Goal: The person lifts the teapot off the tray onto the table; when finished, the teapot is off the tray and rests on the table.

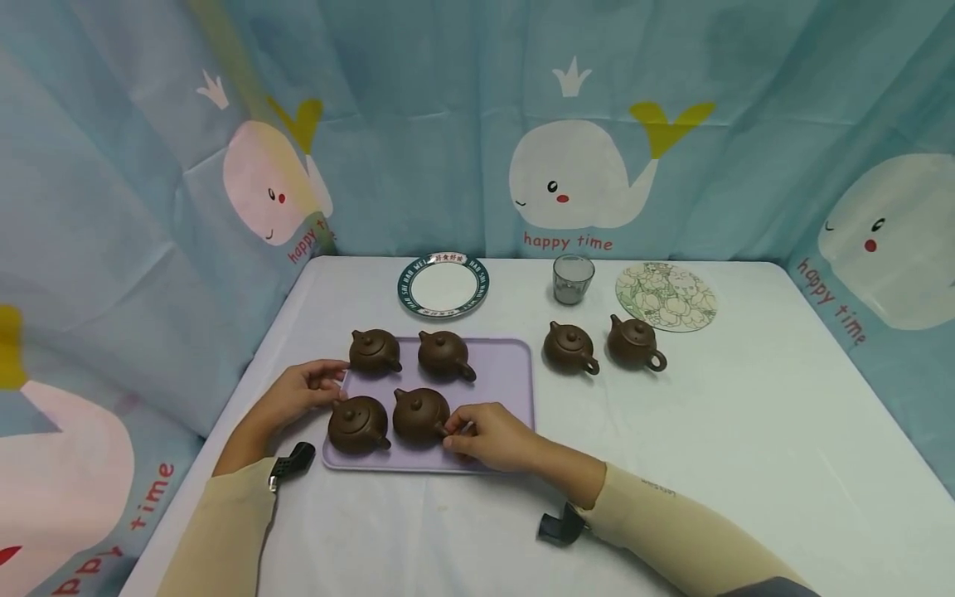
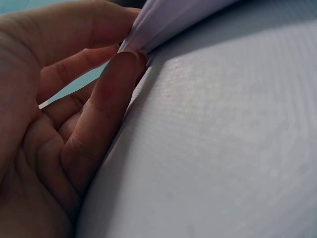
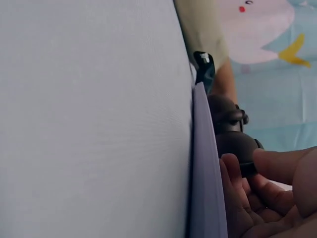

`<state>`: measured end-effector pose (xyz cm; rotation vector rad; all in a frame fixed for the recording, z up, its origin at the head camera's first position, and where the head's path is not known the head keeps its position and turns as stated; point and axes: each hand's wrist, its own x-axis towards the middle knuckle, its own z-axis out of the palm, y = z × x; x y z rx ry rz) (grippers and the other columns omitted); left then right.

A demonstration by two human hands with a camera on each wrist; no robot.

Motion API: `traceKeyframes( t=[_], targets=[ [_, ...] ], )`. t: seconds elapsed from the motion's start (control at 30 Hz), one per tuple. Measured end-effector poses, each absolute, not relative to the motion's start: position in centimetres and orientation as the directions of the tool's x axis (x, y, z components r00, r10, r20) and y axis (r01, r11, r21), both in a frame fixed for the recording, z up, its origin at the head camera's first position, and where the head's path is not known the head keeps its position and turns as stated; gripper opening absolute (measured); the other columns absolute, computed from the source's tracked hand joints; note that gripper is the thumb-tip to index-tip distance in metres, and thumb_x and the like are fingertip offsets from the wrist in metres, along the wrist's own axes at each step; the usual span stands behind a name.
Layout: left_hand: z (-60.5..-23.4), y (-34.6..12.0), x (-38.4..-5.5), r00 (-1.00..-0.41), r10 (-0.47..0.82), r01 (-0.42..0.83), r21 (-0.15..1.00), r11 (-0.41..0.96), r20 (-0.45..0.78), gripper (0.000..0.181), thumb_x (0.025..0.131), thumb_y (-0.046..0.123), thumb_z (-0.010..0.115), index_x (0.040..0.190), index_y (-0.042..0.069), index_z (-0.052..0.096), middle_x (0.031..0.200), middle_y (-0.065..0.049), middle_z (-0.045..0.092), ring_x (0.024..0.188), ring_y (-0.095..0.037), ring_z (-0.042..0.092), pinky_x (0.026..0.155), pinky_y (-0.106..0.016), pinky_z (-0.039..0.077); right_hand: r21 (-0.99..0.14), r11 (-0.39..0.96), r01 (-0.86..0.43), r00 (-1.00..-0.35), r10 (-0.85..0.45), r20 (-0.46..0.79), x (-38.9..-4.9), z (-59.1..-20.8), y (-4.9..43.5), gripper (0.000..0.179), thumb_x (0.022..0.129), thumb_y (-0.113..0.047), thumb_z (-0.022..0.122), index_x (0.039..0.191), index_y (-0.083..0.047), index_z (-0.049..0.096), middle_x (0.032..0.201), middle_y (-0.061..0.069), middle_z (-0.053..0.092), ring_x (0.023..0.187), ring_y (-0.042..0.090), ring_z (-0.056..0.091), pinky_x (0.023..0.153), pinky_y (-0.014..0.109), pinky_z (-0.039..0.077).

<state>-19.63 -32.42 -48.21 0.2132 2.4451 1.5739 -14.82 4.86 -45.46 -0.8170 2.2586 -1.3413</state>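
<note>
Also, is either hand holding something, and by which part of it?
The right hand holds the front right teapot on the tray by its handle. The left hand touches the tray's left edge; whether it grips it, I cannot tell.

bare tray (image 1: 505,373) right of back teapots (image 1: 442,355), right hand (image 1: 492,435) across the front

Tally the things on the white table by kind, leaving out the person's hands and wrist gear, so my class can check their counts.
Brown teapots: 6
Purple tray: 1
Green-rimmed plate: 1
Drinking glass: 1
Round patterned mat: 1
Total: 10
</note>
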Motion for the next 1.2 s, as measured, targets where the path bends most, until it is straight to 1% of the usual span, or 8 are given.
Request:
traceKeyframes(
  t=[0.13,0.37,0.57,0.8,0.9,1.03,1.13,1.2],
  targets=[
    [-48.3,-32.4,-19.6,-0.965,0.245,0.015,0.907,0.421,-0.098,0.054,0.086,0.003,0.071,0.135,-0.008,0.049,0.115,-0.026,0.058,0.085,-0.015,0.065,0.071,-0.027,0.053,-0.868,0.387,-0.309,-0.76,-0.65,-0.019,-14.5,-45.6,5.2,0.004,0.092,-0.015,0.067,0.095,-0.012,0.067,0.075,-0.007,0.066,0.067,0.005,0.064,0.064,0.023,0.049],
    [-48.4,-32.5,-19.7,-0.965,0.245,0.019,0.91,0.414,-0.092,0.054,0.085,0.002,0.071,0.134,-0.008,0.05,0.115,-0.026,0.058,0.084,-0.014,0.065,0.071,-0.027,0.053,-0.846,0.392,-0.361,-0.756,-0.655,0.019,-14.5,-45.1,6.2,0.004,0.094,-0.014,0.066,0.096,-0.011,0.066,0.081,-0.01,0.065,0.072,0.002,0.062,0.067,0.024,0.05],
    [-48.6,-32.5,-19.9,-0.964,0.253,0.03,0.915,0.401,-0.079,0.055,0.084,0.002,0.073,0.134,-0.008,0.051,0.114,-0.025,0.06,0.084,-0.014,0.065,0.071,-0.027,0.053,-0.876,0.36,-0.32,-0.768,-0.64,0.018,-14.5,-43.5,8.0,0.005,0.095,-0.013,0.064,0.097,-0.01,0.066,0.083,-0.003,0.068,0.076,0.007,0.065,0.069,0.027,0.05],
    [-48.6,-32.5,-19.7,-0.962,0.266,0.049,0.92,0.388,-0.061,0.053,0.085,0.0,0.071,0.133,-0.011,0.049,0.112,-0.025,0.059,0.083,-0.013,0.066,0.07,-0.027,0.054,-0.903,0.345,-0.256,-0.802,-0.597,-0.001,-15.0,-41.7,10.5,0.009,0.096,-0.01,0.061,0.102,-0.005,0.066,0.092,0.011,0.069,0.079,0.014,0.067,0.074,0.033,0.054],
    [-48.5,-32.4,-19.7,-0.962,0.264,0.044,0.924,0.38,-0.063,0.053,0.085,-0.001,0.07,0.133,-0.011,0.049,0.112,-0.025,0.059,0.083,-0.013,0.066,0.07,-0.027,0.054,-0.9,0.353,-0.254,-0.821,-0.57,0.008,-15.3,-41.0,12.0,0.01,0.096,-0.009,0.061,0.104,-0.004,0.065,0.092,0.011,0.069,0.081,0.016,0.068,0.075,0.034,0.054],
    [-48.3,-32.4,-19.6,-0.961,0.269,0.042,0.927,0.373,-0.065,0.054,0.086,-0.002,0.07,0.134,-0.011,0.048,0.114,-0.028,0.057,0.083,-0.012,0.065,0.07,-0.027,0.054,-0.907,0.35,-0.233,-0.847,-0.531,0.013,-15.8,-40.0,14.1,0.014,0.096,-0.007,0.061,0.107,0.0,0.064,0.096,0.014,0.068,0.084,0.019,0.068,0.076,0.032,0.054],
    [-48.2,-32.4,-19.6,-0.96,0.273,0.048,0.927,0.373,-0.06,0.054,0.086,-0.001,0.07,0.134,-0.011,0.048,0.115,-0.029,0.057,0.083,-0.012,0.065,0.07,-0.026,0.053,-0.916,0.347,-0.203,-0.864,-0.504,0.001,-16.1,-39.4,15.8,0.016,0.096,-0.006,0.06,0.109,0.003,0.062,0.102,0.02,0.066,0.086,0.022,0.069,0.079,0.037,0.054],
    [-48.2,-32.5,-19.5,-0.961,0.273,0.056,0.923,0.38,-0.054,0.054,0.086,-0.001,0.07,0.134,-0.011,0.048,0.115,-0.029,0.057,0.083,-0.012,0.065,0.069,-0.026,0.053,-0.915,0.354,-0.194,-0.873,-0.488,-0.003,-16.3,-39.1,17.0,0.017,0.097,-0.006,0.059,0.11,0.004,0.062,0.102,0.02,0.066,0.087,0.023,0.069,0.08,0.04,0.054]
  ],
)
